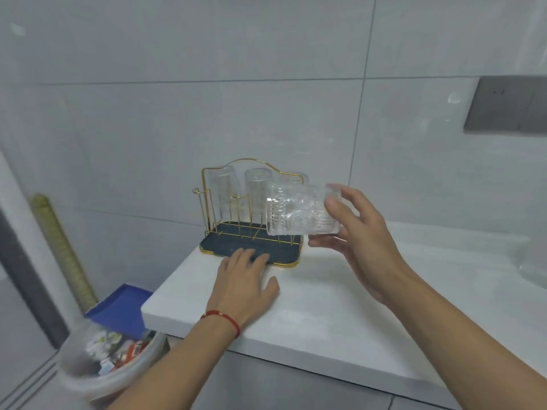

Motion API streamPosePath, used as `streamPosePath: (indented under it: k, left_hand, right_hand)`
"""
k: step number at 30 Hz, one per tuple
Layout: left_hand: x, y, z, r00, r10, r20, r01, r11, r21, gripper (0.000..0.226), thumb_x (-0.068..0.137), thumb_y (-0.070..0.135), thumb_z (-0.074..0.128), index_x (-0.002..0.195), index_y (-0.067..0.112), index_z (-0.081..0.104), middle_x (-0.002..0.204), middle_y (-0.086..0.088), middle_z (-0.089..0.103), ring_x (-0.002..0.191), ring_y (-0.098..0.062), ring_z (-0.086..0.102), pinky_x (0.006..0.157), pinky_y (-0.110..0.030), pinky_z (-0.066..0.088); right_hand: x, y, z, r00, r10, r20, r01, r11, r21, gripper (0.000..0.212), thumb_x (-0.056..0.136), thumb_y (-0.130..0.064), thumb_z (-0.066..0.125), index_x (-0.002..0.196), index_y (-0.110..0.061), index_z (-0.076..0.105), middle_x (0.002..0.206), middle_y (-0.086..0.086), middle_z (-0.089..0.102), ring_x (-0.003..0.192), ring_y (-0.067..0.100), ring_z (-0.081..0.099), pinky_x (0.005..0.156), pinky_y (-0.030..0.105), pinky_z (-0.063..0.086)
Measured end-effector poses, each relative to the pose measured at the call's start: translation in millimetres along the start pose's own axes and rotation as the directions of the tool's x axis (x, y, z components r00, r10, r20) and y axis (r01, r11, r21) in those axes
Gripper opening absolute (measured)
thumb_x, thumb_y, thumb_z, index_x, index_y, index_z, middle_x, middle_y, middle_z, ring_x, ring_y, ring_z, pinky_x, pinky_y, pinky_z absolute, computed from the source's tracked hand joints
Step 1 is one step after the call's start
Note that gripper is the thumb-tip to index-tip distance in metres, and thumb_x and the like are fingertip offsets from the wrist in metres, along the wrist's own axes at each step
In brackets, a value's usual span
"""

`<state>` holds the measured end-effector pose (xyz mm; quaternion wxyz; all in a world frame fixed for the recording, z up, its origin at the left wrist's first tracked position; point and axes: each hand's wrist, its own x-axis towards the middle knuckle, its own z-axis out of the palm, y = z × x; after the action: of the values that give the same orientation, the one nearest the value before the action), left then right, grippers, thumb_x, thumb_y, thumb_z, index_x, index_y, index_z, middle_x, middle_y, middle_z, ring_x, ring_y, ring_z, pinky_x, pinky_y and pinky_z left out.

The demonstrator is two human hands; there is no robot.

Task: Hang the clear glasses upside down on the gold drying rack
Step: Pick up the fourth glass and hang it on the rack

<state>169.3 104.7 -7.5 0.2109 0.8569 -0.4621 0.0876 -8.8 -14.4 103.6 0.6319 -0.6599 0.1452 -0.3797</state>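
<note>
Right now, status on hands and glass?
Right hand holds clear glass sideways, beside gold rack. Left hand flat, steadying rack tray. Front pegs free.

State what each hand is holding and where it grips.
The right hand holds a clear glass lying sideways, gripped at its base end between thumb and fingers. The left hand holds nothing; its fingers rest flat on the rack's dark tray.

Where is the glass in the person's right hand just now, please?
The patterned clear glass is held on its side by the right hand, in front of the gold drying rack's right end.
</note>
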Motion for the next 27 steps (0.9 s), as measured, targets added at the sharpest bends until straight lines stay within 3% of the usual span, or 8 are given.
streamPosePath:
  k: [2,5,8,9,12,15,21,27]
  left_hand:
    - [1.3,-0.3,0.7,0.999,-0.016,0.033,0.016,1.000,-0.009,0.062,0.091,0.053,0.037,0.145,0.024,0.045,0.152,-0.004,0.043,0.144,-0.024,0.031,0.119,-0.047,0.028]
    - [1.6,-2.6,2.7,0.999,-0.026,0.041,0.026,1.000,-0.006,0.061,0.089,0.055,0.036,0.141,0.024,0.047,0.147,-0.003,0.045,0.139,-0.022,0.035,0.117,-0.046,0.031]
    - [1.7,-3.4,3.0,0.998,-0.031,0.048,0.032,0.999,-0.029,0.059,0.087,0.055,0.037,0.137,0.026,0.049,0.143,-0.001,0.045,0.138,-0.021,0.034,0.117,-0.045,0.030]
    - [1.3,-3.7,3.3,0.998,-0.030,0.047,0.032,0.999,-0.031,0.059,0.087,0.055,0.036,0.137,0.026,0.049,0.143,0.000,0.044,0.138,-0.021,0.034,0.117,-0.046,0.029]
    - [0.5,-3.8,5.2,0.998,-0.035,0.044,0.036,0.999,-0.017,0.059,0.088,0.055,0.036,0.138,0.027,0.048,0.144,0.000,0.044,0.141,-0.020,0.031,0.121,-0.052,0.018]
    - [0.7,-3.2,5.7,0.999,-0.031,0.027,0.032,0.999,-0.010,0.057,0.088,0.055,0.038,0.136,0.026,0.049,0.142,0.000,0.045,0.142,-0.019,0.031,0.123,-0.054,0.011]
    - [0.5,-2.8,6.0,1.000,-0.008,-0.008,0.008,1.000,-0.015,0.058,0.086,0.054,0.041,0.133,0.022,0.052,0.134,-0.001,0.048,0.135,-0.020,0.035,0.121,-0.051,0.017]
    - [1.1,-2.3,5.4,1.000,0.001,-0.030,-0.001,1.000,-0.007,0.058,0.085,0.053,0.041,0.131,0.022,0.054,0.125,-0.003,0.052,0.126,-0.022,0.042,0.116,-0.048,0.025]
  right_hand:
    - [17.2,-13.4,28.3,0.999,-0.046,0.007,0.046,0.998,-0.052,0.047,0.090,-0.047,0.071,0.133,-0.030,0.062,0.115,0.005,0.078,0.080,0.037,0.080,0.097,0.053,0.058]
    - [45.4,-29.6,68.1,0.981,-0.193,0.013,0.188,0.935,-0.300,0.045,0.092,-0.054,0.067,0.135,-0.042,0.059,0.106,-0.002,0.076,0.075,0.021,0.080,0.094,0.045,0.059]
    - [74.5,-40.2,104.3,0.946,-0.299,0.125,0.321,0.806,-0.497,0.052,0.095,-0.053,0.062,0.145,-0.040,0.055,0.131,-0.012,0.068,0.106,0.012,0.068,0.097,0.030,0.048]
    - [84.7,-42.0,114.7,0.937,-0.308,0.166,0.348,0.767,-0.539,0.054,0.095,-0.051,0.060,0.147,-0.038,0.054,0.141,-0.012,0.064,0.116,0.013,0.062,0.099,0.030,0.045]
    - [111.9,-42.3,141.3,0.921,-0.276,0.275,0.390,0.656,-0.646,0.058,0.095,-0.051,0.057,0.150,-0.034,0.050,0.147,-0.003,0.061,0.131,0.025,0.055,0.109,0.044,0.043]
    - [130.1,-34.2,162.8,0.924,-0.206,0.321,0.381,0.562,-0.734,0.060,0.091,-0.052,0.057,0.147,-0.034,0.044,0.123,0.008,0.067,0.114,0.034,0.060,0.093,0.045,0.050]
    - [147.0,1.8,189.0,0.914,-0.118,0.389,0.406,0.342,-0.848,0.060,0.089,-0.050,0.060,0.142,-0.025,0.045,0.120,0.011,0.066,0.108,0.036,0.063,0.075,0.040,0.043]
    - [150.6,26.8,189.2,0.908,-0.044,0.416,0.409,0.303,-0.861,0.061,0.088,-0.055,0.061,0.138,-0.022,0.052,0.130,0.011,0.064,0.121,0.036,0.056,0.076,0.041,0.040]
